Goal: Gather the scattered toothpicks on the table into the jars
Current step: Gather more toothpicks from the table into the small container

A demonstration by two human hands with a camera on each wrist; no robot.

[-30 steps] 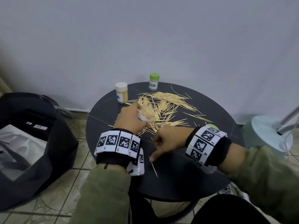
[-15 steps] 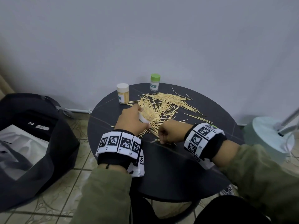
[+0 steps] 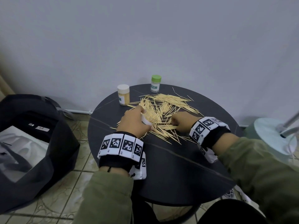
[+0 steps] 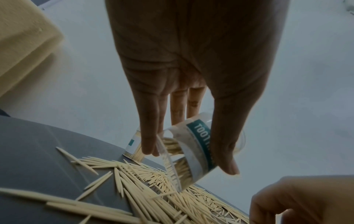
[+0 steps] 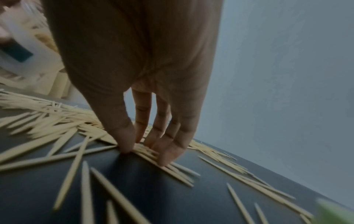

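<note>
Several loose toothpicks (image 3: pixel 168 101) lie in a heap on the far half of the round dark table (image 3: pixel 169 167). My left hand (image 3: pixel 137 120) grips an open clear jar (image 4: pixel 193 151) with a teal label. The jar is tilted, its mouth toward the heap, and toothpicks show inside it. My right hand (image 3: pixel 181 121) is at the near right edge of the heap. In the right wrist view its thumb and fingertips (image 5: pixel 164 159) pinch a small bunch of toothpicks (image 5: pixel 145 149) against the tabletop.
A white-lidded jar (image 3: pixel 123 94) full of toothpicks and a green-lidded jar (image 3: pixel 155 83) stand at the table's far edge. A black bag (image 3: pixel 32 143) sits on the floor to the left, and a pale lamp base (image 3: pixel 273 136) to the right. A blurred green object (image 5: pixel 333 212) lies near my right wrist.
My right hand has moved from the near part of the table away from me into the heap. The lone toothpick that lay there is gone. My left hand still holds the jar.
</note>
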